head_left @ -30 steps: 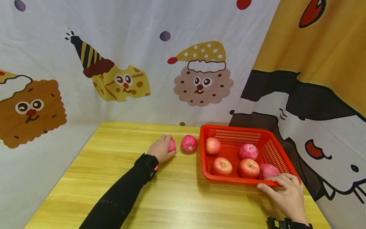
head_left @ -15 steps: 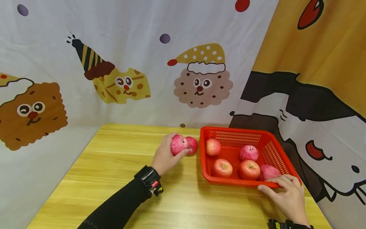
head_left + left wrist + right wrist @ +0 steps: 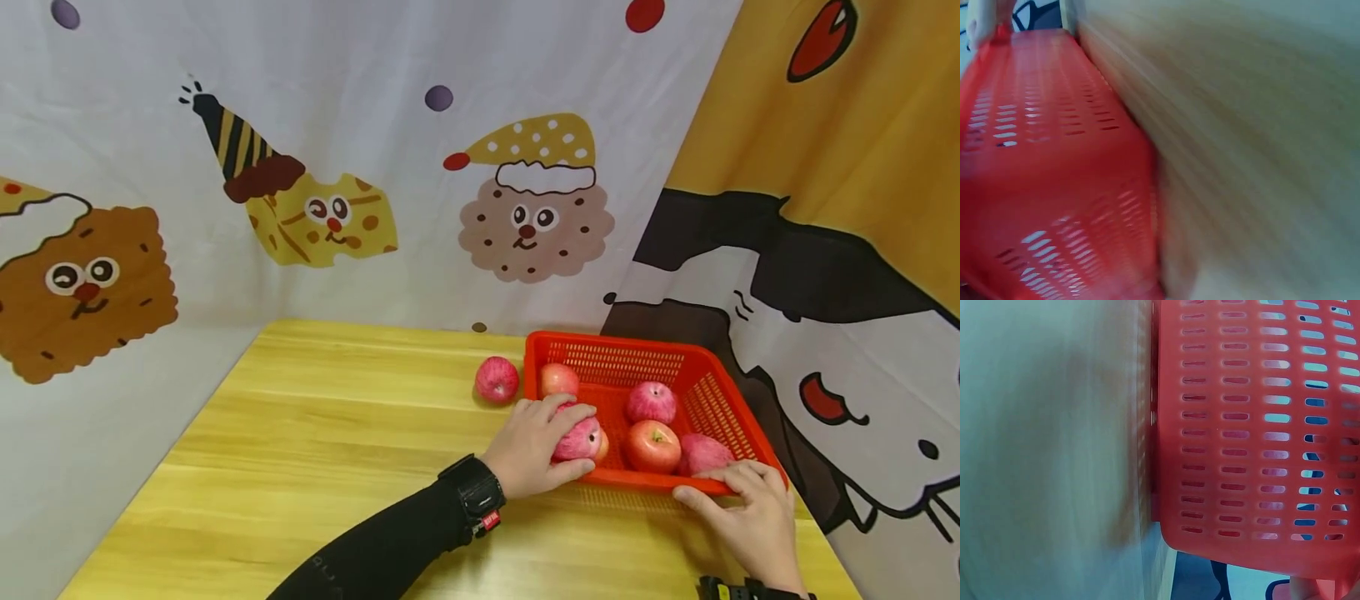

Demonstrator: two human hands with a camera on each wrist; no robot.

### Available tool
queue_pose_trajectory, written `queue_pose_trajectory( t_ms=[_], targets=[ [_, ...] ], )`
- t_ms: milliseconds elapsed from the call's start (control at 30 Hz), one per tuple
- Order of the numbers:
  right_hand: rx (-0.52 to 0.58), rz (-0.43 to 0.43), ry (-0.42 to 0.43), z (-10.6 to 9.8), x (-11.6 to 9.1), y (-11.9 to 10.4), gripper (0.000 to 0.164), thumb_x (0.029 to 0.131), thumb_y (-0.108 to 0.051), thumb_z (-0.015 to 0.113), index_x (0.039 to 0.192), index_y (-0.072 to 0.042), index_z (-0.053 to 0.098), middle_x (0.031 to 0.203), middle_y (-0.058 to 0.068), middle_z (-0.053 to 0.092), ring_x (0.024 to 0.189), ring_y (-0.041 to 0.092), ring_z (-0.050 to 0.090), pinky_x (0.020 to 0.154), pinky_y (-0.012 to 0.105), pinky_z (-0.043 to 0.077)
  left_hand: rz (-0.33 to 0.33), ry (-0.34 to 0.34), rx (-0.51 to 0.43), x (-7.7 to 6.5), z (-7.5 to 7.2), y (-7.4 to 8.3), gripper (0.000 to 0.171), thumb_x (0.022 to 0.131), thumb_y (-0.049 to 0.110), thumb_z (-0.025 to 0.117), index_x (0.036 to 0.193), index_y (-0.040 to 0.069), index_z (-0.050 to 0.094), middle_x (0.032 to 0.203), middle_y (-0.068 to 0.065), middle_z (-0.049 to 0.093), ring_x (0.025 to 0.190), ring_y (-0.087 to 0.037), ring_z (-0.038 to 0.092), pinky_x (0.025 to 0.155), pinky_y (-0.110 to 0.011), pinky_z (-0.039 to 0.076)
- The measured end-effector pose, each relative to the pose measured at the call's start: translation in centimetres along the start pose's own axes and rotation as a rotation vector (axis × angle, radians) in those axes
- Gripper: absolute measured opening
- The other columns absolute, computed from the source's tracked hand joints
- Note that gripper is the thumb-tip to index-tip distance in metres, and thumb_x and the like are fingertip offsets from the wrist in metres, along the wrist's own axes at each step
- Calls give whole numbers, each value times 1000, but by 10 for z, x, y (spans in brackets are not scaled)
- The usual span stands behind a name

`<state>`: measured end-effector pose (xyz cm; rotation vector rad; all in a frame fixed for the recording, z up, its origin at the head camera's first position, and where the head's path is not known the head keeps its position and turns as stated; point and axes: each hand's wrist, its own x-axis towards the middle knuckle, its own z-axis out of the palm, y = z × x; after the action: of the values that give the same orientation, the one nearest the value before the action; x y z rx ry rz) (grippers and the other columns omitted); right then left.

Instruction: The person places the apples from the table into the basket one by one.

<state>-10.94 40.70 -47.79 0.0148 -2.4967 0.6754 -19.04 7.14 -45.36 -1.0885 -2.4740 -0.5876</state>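
While right grip (image 3: 748, 512) pinches the basket (image 3: 637, 480), left grip (image 3: 534, 443) clasps an apple (image 3: 577, 442), obscuring another (image 3: 603, 447).

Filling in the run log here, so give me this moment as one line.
left hand: grips apple at basket; right hand: grips basket rim; second apple: on table beside basket; basket: holds more apples

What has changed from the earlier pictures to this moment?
The left grip carried a round pinkish-red apple rightward from the yellow wooden table to over the red plastic basket, still holding it. The round deep-red apple on the table and the right grip on the basket's near rim stayed.
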Motion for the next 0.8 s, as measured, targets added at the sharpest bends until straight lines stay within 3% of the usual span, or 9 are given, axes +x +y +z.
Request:
queue_pose_trajectory(
  t_ms=[267,367,567,700,800],
  targets=[
    [6,-21,16,0,2,-2,37,57,-32,105,81,-21,80,88,8,75,109,20,43,91,60,27,-29,74,29,-3,14,-5,65,99,64,62,153,30,52,143,2,62,121,-14,67,96,-33,42],
    [0,-17,15,0,2,-3,36,58,-32,105,81,-20,80,89,11,75,109,25,44,91,60,28,-31,67,42,-5,15,-7,65,100,63,60,155,29,50,144,1,62,123,-14,67,96,-34,41],
    [-8,-8,7,0,1,-3,37,59,-33,105,81,-18,79,90,13,75,109,29,45,91,60,28,-14,36,81,-12,15,-7,63,104,60,55,159,30,51,157,-4,58,141,-16,58,105,-39,41],
    [-7,-5,10,0,1,-3,38,59,-32,105,81,-17,79,90,13,75,110,28,45,91,59,29,31,55,110,-17,16,-7,40,106,55,56,136,36,74,156,-3,61,140,-20,59,114,-43,41],
    [-9,-1,4,-1,0,-2,37,60,-32,105,82,-17,79,91,13,75,110,28,45,91,59,28,49,69,114,-18,17,-6,32,107,54,56,117,38,82,145,1,68,137,-21,61,117,-44,40]
  ],
)
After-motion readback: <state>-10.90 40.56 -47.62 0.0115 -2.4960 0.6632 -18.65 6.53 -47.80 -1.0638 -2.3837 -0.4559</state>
